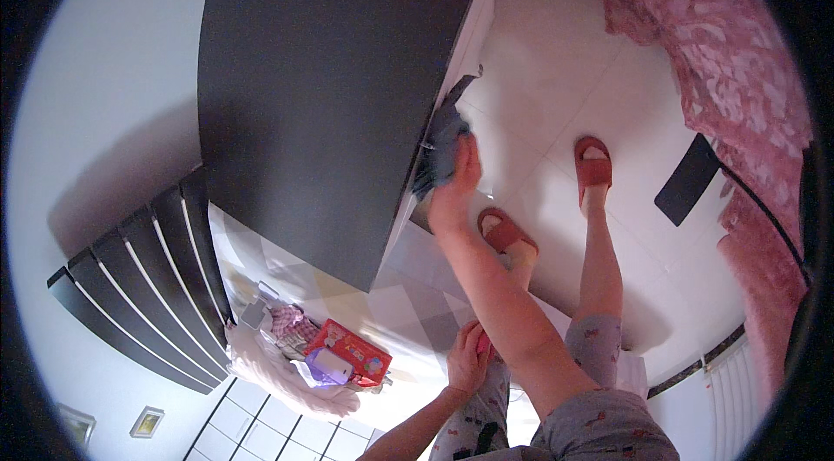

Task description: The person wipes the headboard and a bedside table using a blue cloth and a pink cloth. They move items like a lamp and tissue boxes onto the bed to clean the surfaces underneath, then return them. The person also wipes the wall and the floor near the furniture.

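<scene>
My right hand [461,164] reaches forward and holds a dark grey-blue cloth [444,141] against the front of a cabinet with a dark top [326,83]. The cloth and fingers are blurred, and a narrow dark end of the cloth sticks out past the hand. A small shiny fitting [427,146] shows beside the cloth on the cabinet's edge. Nearer to me, my left hand [468,360] rests by my thigh at the bed's edge. Its fingers curl around a small pink thing [483,344], mostly hidden by the hand.
A bed with a patterned sheet [417,304] adjoins the cabinet, below a dark slatted headboard [143,278]. On it lie a red box [365,351], a purple-and-white pack [329,366] and a pale pillow [280,376]. Pink curtains [730,37] and a black panel [687,181] are at right.
</scene>
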### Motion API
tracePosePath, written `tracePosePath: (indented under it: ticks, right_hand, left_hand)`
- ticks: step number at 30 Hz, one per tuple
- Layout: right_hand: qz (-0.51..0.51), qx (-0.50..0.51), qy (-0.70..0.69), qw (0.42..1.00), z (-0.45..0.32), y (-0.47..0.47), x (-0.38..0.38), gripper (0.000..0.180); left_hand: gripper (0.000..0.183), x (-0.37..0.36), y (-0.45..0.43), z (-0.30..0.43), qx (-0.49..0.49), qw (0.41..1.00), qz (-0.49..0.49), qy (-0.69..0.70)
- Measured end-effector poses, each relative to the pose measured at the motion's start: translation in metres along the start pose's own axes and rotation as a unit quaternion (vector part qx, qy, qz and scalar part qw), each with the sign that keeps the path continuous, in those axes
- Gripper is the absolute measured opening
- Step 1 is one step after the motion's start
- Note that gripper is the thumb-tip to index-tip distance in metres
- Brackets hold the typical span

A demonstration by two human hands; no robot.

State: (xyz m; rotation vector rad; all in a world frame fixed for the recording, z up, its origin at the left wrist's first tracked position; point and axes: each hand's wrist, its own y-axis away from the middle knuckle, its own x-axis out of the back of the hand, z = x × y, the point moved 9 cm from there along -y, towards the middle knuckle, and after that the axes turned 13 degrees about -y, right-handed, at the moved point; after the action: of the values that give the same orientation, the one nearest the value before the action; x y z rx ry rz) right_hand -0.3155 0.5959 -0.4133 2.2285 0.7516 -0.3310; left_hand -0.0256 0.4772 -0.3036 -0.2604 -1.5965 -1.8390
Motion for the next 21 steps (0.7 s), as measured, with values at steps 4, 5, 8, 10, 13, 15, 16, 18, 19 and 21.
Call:
tracePosePath:
  ticks: [4,5,8,10,13,15,16,18,19,21]
  right_hand:
    - [0.019,-0.075,-0.100,0.992,-0.007,-0.081,-0.013,0.043]
    - [-0.001,-0.004,-0.087,0.996,-0.042,-0.092,-0.041,0.043]
    - [-0.036,0.206,0.017,0.978,-0.108,-0.121,-0.086,0.042]
    - [-0.030,0.280,0.065,0.957,-0.097,-0.158,-0.076,0.043]
    - [0.018,0.086,0.061,0.994,-0.013,-0.210,-0.004,0.045]
    - [0.022,0.112,0.093,0.989,0.029,-0.169,0.016,0.045]
    - [0.013,0.109,0.112,0.988,0.045,-0.135,0.019,0.045]
    - [-0.046,0.043,0.158,0.985,0.069,-0.049,0.022,0.048]
    - [-0.075,-0.033,0.055,0.995,0.057,0.002,-0.005,0.046]
    - [-0.059,-0.087,0.025,0.994,0.063,0.048,0.008,0.045]
  left_hand:
    - [0.035,0.009,0.000,0.009,-0.030,0.999,0.020,0.001]
    - [0.033,0.009,-0.003,0.008,-0.027,0.999,0.022,0.006]
    - [0.039,0.007,0.000,0.003,-0.029,0.999,0.041,0.019]
    - [0.040,0.006,-0.002,0.006,-0.043,0.999,0.025,0.007]
    - [0.041,0.004,-0.006,0.024,-0.075,0.997,-0.007,-0.014]
    - [0.043,0.002,-0.014,0.030,-0.079,0.996,-0.018,-0.022]
    - [0.043,0.001,-0.011,0.029,-0.069,0.997,-0.024,-0.026]
    - [0.045,-0.008,-0.004,0.015,-0.036,0.997,-0.049,-0.050]
    - [0.046,-0.022,0.001,-0.016,-0.001,0.996,-0.058,-0.061]
    - [0.048,-0.025,-0.003,-0.012,-0.004,0.995,-0.088,-0.047]
